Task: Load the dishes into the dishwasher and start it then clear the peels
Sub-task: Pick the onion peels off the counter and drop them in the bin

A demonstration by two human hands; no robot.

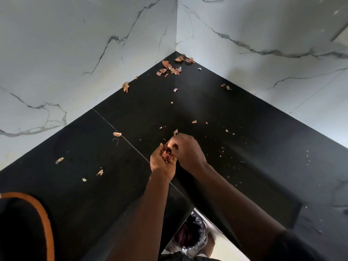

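Left hand (162, 162) cupping peels (168, 154), partly hiding them; right hand (185, 149) pinching more at 12 o'clock. Bin (192, 236) at 6, partly showing under counter (216, 110).

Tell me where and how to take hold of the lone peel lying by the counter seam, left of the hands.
Pinch the curled peel at its raised near edge, coming from above and the near side with the right hand. It lies thin and nearly flat on the black counter, so fingertips probably work better than a scoop. The left hand is cupped around peels already gathered.
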